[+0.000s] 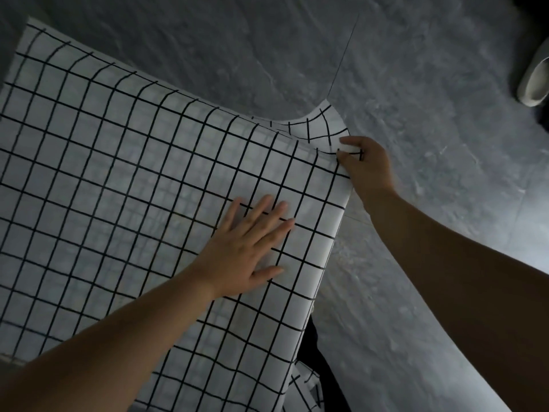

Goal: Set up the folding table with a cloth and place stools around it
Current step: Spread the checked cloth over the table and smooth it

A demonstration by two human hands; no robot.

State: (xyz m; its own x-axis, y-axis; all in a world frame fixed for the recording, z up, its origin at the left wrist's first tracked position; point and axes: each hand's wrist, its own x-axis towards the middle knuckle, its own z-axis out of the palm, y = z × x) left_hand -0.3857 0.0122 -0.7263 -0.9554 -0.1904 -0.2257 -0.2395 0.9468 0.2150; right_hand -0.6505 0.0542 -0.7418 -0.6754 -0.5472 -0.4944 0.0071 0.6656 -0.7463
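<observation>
A white cloth with a black grid (124,179) covers the folding table, which is hidden under it. My left hand (249,248) lies flat on the cloth near the table's right edge, fingers spread. My right hand (367,165) pinches the cloth's far right corner, which curls up and hangs off the table. A dark table leg (322,367) shows below the cloth at the near right. No stool is in view.
Grey, rough concrete floor (416,84) surrounds the table to the right and beyond it. A pale shoe (534,81) lies on the floor at the upper right edge, next to something dark.
</observation>
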